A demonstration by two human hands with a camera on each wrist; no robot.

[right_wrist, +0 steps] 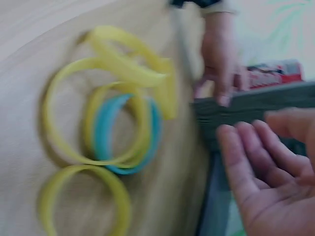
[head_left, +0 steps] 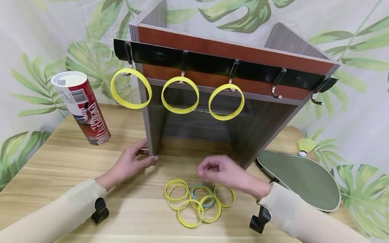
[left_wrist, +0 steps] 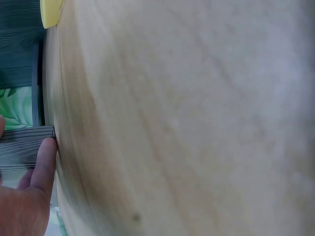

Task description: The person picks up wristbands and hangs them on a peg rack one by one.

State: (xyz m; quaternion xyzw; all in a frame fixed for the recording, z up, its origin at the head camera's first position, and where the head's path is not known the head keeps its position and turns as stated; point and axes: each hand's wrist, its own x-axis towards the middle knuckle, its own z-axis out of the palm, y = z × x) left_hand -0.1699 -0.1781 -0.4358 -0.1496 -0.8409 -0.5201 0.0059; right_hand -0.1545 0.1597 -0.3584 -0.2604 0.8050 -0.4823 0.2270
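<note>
My left hand (head_left: pixel 130 164) holds the lower front corner of a grey wooden shelf unit (head_left: pixel 151 118), thumb on the front edge and fingers along the outer side. The left wrist view shows that thumb (left_wrist: pixel 45 167) against the panel's end. Over the table, my right hand (head_left: pixel 223 170) hovers empty with loosely bent fingers, just behind a pile of silicone wristbands (head_left: pixel 190 226). Most of the piled bands are yellow; one blue wristband (right_wrist: pixel 102 132) lies among them. Three yellow wristbands (head_left: pixel 226 118) hang from the left three hooks of a black hook rail (head_left: pixel 206 64) across the unit's front.
Two bare hooks (head_left: pixel 275 88) are at the rail's right end. A red and white snack can (head_left: pixel 86 111) stands on the left of the wooden table (head_left: pixel 127 216). To the right lie a green racket cover (head_left: pixel 299 179) and a yellow shuttlecock (head_left: pixel 305 145).
</note>
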